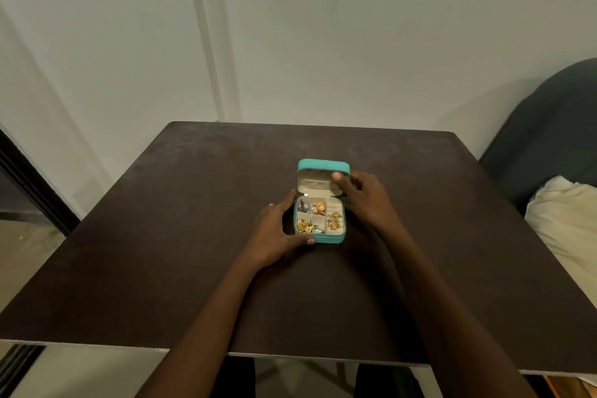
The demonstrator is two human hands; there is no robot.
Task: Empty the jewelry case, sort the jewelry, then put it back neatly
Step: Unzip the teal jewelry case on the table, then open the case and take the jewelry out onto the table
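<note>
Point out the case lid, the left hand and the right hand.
case lid (323,165), head view, on its teal outer edge.
left hand (274,231), head view, on the back of the hand.
right hand (363,199), head view, on the back of the hand.

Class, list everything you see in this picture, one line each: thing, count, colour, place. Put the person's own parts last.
jewelry case: one, teal outside and cream inside, mid-table, open.
lid: one, teal, raised at the case's far edge.
gold jewelry: several pieces, gold, in the right, near-left and far-middle compartments.
dark jewelry: a small cluster, grey-silver, far-left compartment.
table: one, dark brown, fills the foreground.
wall: one, off-white, behind the table.
chair: one, dark blue-grey, right edge.
cushion: one, cream, right of the table.
left hand: one, holds the case's base at its left side.
right hand: one, grips the lid's right edge.
</note>
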